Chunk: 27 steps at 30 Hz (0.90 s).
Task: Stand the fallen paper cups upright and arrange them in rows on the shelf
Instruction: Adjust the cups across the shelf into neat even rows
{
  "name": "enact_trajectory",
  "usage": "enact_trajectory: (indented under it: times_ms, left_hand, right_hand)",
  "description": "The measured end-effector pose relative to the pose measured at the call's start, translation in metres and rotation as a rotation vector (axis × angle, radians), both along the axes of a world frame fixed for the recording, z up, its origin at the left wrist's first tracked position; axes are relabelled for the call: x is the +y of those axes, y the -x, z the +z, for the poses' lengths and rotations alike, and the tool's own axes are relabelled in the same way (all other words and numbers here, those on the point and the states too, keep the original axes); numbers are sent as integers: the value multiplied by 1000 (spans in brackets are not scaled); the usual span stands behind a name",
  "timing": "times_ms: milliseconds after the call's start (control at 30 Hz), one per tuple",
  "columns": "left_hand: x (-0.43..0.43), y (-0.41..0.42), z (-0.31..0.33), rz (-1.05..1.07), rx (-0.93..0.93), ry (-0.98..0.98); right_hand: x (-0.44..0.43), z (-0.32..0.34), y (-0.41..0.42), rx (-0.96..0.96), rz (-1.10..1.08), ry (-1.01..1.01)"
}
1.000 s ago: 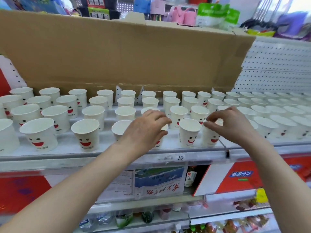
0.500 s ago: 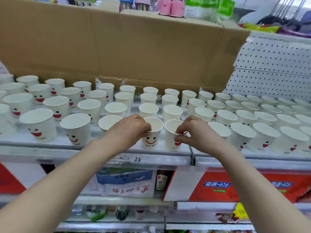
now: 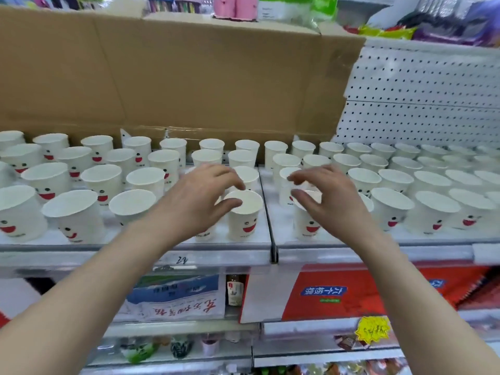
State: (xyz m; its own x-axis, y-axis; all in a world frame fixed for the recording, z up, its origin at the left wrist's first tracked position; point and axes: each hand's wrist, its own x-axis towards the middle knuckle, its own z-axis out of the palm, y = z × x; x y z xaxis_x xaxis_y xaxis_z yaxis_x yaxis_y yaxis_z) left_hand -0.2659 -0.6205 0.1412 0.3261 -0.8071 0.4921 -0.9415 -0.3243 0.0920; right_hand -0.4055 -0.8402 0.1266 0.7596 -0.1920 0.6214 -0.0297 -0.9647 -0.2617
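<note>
Several white paper cups with red smiley faces stand upright in rows along the white shelf [image 3: 135,253]. My left hand [image 3: 200,201] hovers over the front row with fingers spread, just left of a front cup [image 3: 244,215] and holding nothing. My right hand [image 3: 327,196] is open too, its fingers apart above another front cup [image 3: 308,226] that it partly hides. A cup behind my left hand is mostly covered. I see no cup lying on its side.
A large brown cardboard sheet [image 3: 189,77] stands behind the cups; white pegboard [image 3: 419,98] lies to its right. A gap [image 3: 273,250] splits the shelf edge between my hands. Below are packaged goods, a small bottle [image 3: 234,290] and a red box [image 3: 351,290].
Both hands have let go of the front cups they pinched by the rims half a second ago and have opened above them. The camera view shifted right and closer.
</note>
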Motion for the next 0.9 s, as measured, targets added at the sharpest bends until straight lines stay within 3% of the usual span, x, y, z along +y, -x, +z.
enact_trajectory:
  times_ms: [67, 167, 333, 633, 800, 900]
  left_hand:
    - [-30, 20, -2, -63, 1, 20]
    - [-74, 45, -15, -93, 1, -48]
    - [-121, 65, -29, -42, 3, -155]
    - [-130, 74, -32, 106, 87, -201]
    - [-134, 80, -22, 83, 97, -162]
    - [-140, 69, -6, 130, 106, -82]
  right_hand:
    - [-30, 1, 21, -70, -133, -1]
    - [-65, -3, 44, 112, -242, 96]
    - [-97, -21, 51, 324, -75, 213]
    - [-129, -26, 45, 343, 243, 174]
    - [-144, -4, 46, 191, 249, -31]
    - [-162, 14, 33, 141, 161, 9]
